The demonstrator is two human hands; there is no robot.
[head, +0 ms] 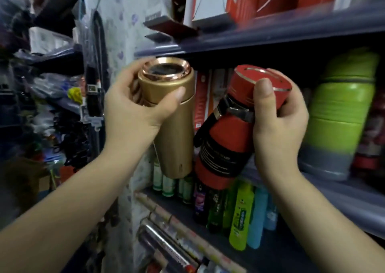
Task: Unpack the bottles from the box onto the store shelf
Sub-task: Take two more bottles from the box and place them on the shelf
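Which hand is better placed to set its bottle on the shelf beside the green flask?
Probably the right hand: its red bottle is nearer the green flask than the left hand's gold bottle.

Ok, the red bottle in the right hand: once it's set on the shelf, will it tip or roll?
The red bottle is tall and narrow, so probably tippy if nudged. Round body: on its side it would likely roll. Its finish looks matte, and the right hand grips it near the cap, so likely not slippery.

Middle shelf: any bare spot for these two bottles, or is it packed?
Bare shelf edge shows between the red bottle in the right hand and the big green flask; that gap looks usable. Behind the gold bottle in the left hand, upright boxes crowd it.
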